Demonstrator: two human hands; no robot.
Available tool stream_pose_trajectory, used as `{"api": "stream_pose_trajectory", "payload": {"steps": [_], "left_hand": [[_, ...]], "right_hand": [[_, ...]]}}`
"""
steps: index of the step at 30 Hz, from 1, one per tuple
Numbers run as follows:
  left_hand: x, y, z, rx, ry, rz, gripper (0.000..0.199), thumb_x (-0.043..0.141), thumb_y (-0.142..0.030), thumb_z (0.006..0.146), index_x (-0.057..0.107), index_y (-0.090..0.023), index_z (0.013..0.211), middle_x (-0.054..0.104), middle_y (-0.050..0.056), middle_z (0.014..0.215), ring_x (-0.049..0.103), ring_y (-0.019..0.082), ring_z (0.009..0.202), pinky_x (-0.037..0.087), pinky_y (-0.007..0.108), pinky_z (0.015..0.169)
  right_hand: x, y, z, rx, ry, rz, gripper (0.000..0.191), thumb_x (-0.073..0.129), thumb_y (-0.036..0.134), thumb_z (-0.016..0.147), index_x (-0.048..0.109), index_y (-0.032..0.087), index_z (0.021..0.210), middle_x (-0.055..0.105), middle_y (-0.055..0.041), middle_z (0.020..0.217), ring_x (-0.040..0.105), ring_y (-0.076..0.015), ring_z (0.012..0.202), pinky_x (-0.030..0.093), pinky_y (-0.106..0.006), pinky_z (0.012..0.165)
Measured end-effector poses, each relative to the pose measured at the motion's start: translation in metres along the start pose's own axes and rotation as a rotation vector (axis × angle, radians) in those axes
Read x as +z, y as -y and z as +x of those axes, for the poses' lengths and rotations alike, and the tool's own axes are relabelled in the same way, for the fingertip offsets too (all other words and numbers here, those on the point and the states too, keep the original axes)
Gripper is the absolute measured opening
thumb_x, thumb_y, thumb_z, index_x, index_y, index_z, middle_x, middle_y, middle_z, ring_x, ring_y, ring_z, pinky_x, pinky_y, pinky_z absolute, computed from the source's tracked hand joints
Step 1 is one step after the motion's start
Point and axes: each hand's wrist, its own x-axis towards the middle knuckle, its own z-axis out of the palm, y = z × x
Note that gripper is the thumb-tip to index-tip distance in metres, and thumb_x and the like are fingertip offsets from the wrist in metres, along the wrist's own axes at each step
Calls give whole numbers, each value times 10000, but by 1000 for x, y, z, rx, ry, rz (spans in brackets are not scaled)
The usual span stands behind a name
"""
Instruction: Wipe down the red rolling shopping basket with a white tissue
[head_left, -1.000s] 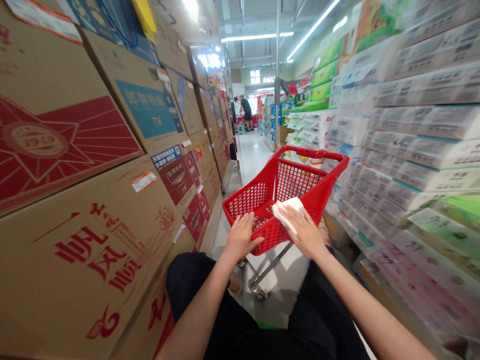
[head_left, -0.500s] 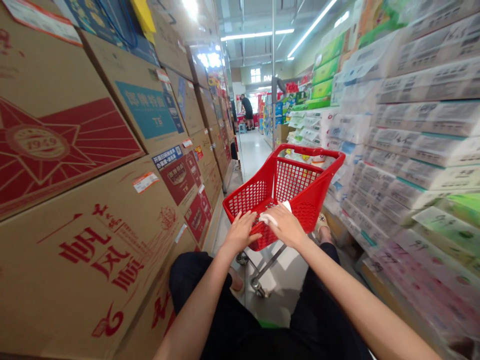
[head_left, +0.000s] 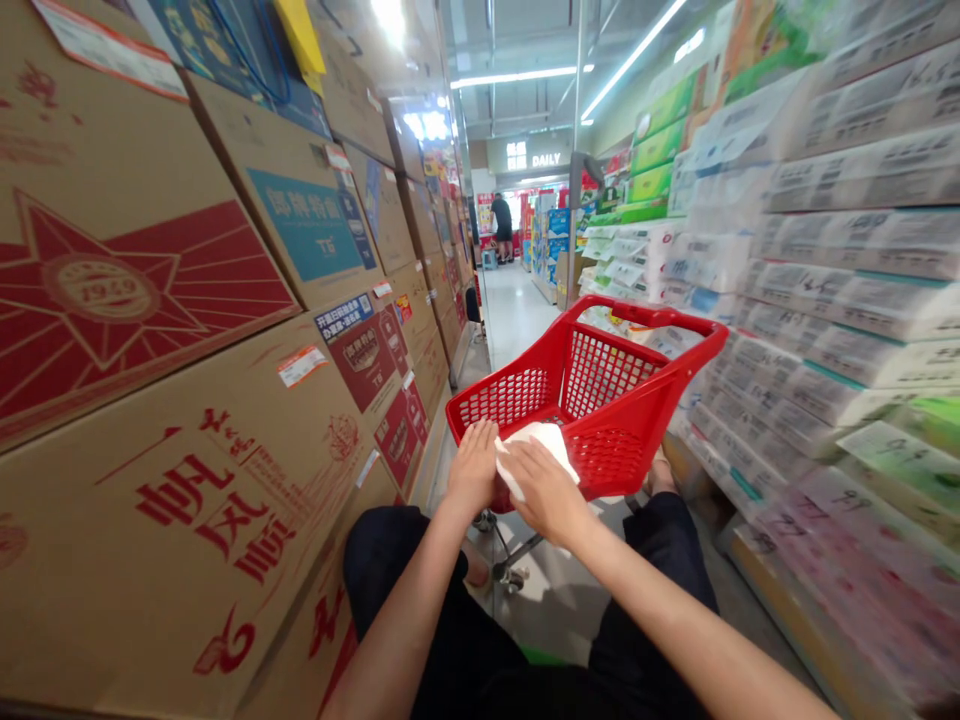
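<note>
In front of me stands a red plastic shopping cart [head_left: 517, 395] with lattice sides, turned at an angle. My right hand [head_left: 546, 490] lies over a white cloth [head_left: 553, 440], holding it against the near end of the basket. The cloth spreads out past the fingers on the right. Just to its left, my left hand [head_left: 474, 468] rests on the cart's near left rim, fingers stretched out and nothing visible in them. Both palms face down, so their undersides are hidden.
Stacked cardboard boxes [head_left: 172, 430] wall in the left side. On the right rise piles of wrapped paper packs [head_left: 847, 240]. The cart's casters [head_left: 511, 578] stand between my legs. A person [head_left: 502, 228] in dark clothes bends far down the aisle.
My right hand has shifted left and down, closer to the left hand. The cloth is more spread out and shows more. The cart's handle end has swung a little right.
</note>
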Motion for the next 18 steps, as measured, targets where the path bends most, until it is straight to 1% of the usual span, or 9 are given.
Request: {"api": "stream_pose_trajectory", "payload": {"steps": [3, 4, 6, 8, 10, 12, 13, 15, 18], "left_hand": [[7, -1, -3, -76, -76, -38, 834, 612, -201, 833, 283, -145, 1597, 454, 191, 1582, 370, 328, 1514, 274, 545, 1254], [7, 1, -3, -80, -80, -57, 892, 637, -204, 799, 260, -144, 1605, 458, 192, 1579, 380, 334, 1508, 285, 552, 1248], [6, 6, -2, -81, -69, -82, 989, 680, -197, 728, 236, -140, 1611, 458, 189, 1579, 382, 337, 1507, 290, 551, 1247], [4, 11, 0, -69, -41, -92, 1011, 687, -180, 696, 247, -149, 1607, 452, 175, 1587, 371, 325, 1514, 270, 543, 1258], [0, 14, 3, -26, -8, -99, 986, 671, -161, 700, 271, -162, 1601, 446, 155, 1596, 358, 305, 1523, 238, 536, 1273], [-2, 16, 6, 14, 15, -103, 956, 655, -149, 714, 287, -166, 1596, 443, 142, 1600, 342, 290, 1532, 209, 536, 1283], [-3, 16, 7, 21, 23, -103, 947, 653, -145, 719, 292, -161, 1594, 443, 144, 1600, 335, 289, 1535, 201, 538, 1285], [-4, 16, 9, 19, 34, -101, 937, 656, -143, 727, 294, -147, 1591, 440, 156, 1600, 327, 293, 1538, 201, 544, 1284], [-4, 14, 10, 13, 45, -101, 949, 665, -135, 725, 284, -146, 1594, 426, 168, 1606, 322, 303, 1539, 205, 549, 1280]], "right_hand": [[7, 5, -5, -49, 16, -41, 832, 592, 131, 820, 310, 157, 1602, 402, -148, 1631, 345, -302, 1520, 311, -556, 1252], [5, 0, -8, -61, 28, -56, 852, 576, 124, 830, 268, 174, 1622, 367, -129, 1654, 314, -291, 1537, 301, -549, 1258], [-7, -21, -13, -51, 36, -90, 827, 536, 115, 865, 248, 209, 1635, 347, -95, 1666, 304, -270, 1544, 281, -539, 1267], [-24, -51, -19, 20, 6, -135, 745, 496, 122, 905, 305, 230, 1618, 378, -82, 1652, 347, -264, 1525, 264, -546, 1269], [-40, -80, -22, 124, -56, -168, 643, 482, 159, 935, 410, 240, 1568, 484, -78, 1587, 444, -276, 1463, 267, -576, 1260], [-50, -97, -21, 174, -77, -167, 536, 472, 191, 954, 525, 237, 1486, 590, -89, 1490, 532, -283, 1380, 298, -590, 1242], [-51, -100, -18, 181, -79, -158, 496, 472, 201, 958, 568, 230, 1443, 630, -96, 1439, 562, -285, 1340, 321, -589, 1230], [-46, -95, -10, 165, -76, -137, 445, 476, 203, 958, 618, 212, 1379, 673, -105, 1369, 592, -288, 1288, 363, -576, 1207], [-26, -67, 2, 113, -71, -107, 445, 493, 190, 947, 617, 200, 1375, 669, -109, 1373, 586, -290, 1284, 379, -564, 1202]]}}
